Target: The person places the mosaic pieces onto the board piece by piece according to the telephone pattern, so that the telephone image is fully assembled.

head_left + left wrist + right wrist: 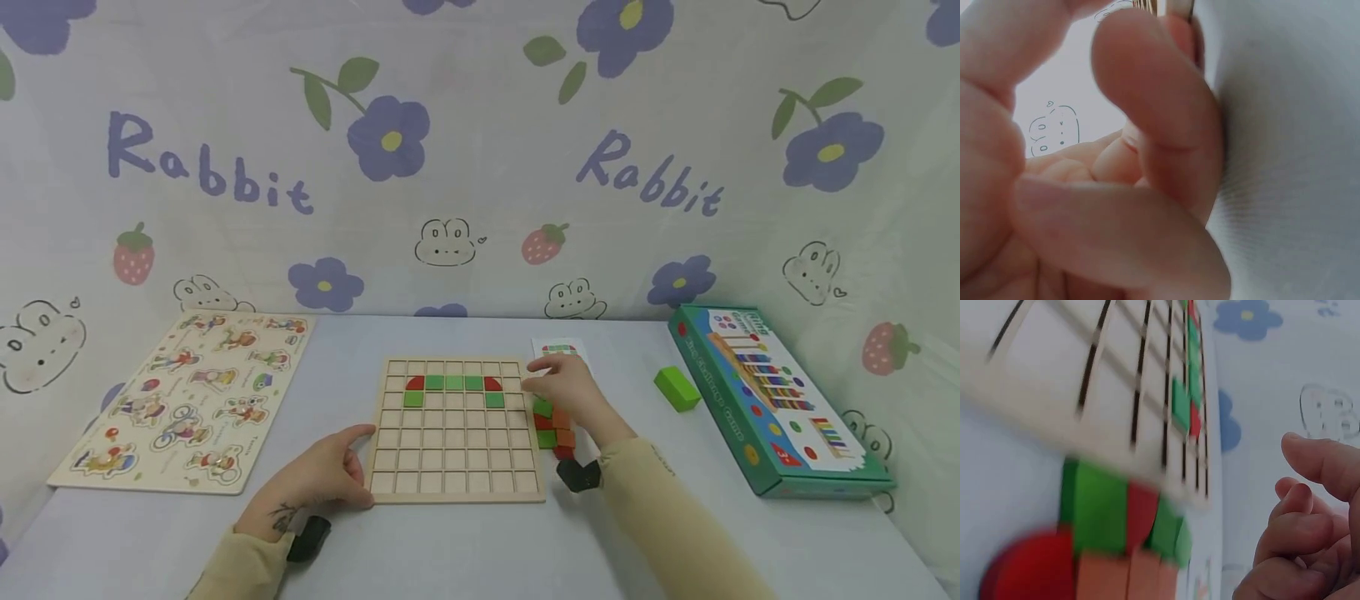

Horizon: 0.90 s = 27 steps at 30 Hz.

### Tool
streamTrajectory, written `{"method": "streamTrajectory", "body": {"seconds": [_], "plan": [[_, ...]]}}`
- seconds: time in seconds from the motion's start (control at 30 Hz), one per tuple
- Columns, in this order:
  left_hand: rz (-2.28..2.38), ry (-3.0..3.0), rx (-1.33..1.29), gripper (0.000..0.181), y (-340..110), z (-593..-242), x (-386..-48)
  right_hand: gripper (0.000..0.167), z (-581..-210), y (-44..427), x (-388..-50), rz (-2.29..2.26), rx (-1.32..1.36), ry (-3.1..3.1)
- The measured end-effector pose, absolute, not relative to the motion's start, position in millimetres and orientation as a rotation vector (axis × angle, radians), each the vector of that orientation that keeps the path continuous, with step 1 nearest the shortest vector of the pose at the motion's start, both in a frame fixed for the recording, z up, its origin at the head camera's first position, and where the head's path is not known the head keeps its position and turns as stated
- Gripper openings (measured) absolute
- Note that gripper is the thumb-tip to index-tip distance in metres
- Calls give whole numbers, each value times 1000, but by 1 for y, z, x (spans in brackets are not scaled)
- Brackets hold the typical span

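Note:
A square wooden grid board lies in the middle of the table. Its upper rows carry red quarter-round pieces and green square pieces in an arch. My left hand touches the board's left side, index finger on the edge and thumb at the near corner. Over the board's right edge hovers my right hand; the right wrist view shows thumb and fingers apart, holding nothing. Below it sits a cluster of red, green and orange blocks, partly hidden by the hand.
A pattern card lies behind the right hand. Farther right are a green block and a green game box. A wooden picture puzzle lies at the left. A printed cloth hangs behind the table.

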State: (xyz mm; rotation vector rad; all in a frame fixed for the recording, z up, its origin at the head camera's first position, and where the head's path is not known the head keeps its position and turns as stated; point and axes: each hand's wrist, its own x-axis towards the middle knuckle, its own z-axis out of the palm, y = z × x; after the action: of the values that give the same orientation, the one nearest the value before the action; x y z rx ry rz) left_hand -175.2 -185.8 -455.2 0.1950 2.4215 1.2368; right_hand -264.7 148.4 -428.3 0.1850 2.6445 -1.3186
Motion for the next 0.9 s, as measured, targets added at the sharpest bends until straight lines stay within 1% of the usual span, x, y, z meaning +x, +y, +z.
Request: {"method": "streamTrajectory", "body": {"seconds": [0.13,0.37,0.6,0.9], "plan": [[1235,2417,193,97,-185,-455,-176,38,-438,179,-264,-1269,324,2625],[1223,2420,185,98,-185,-454,-174,41,-448,208,-260,-1194,340,2566],[1237,2415,169,98,-185,-455,-174,37,-454,210,-260,-1150,382,2540],[1233,2427,175,97,-186,-457,-175,32,-456,208,-262,-1128,333,2571]]}}
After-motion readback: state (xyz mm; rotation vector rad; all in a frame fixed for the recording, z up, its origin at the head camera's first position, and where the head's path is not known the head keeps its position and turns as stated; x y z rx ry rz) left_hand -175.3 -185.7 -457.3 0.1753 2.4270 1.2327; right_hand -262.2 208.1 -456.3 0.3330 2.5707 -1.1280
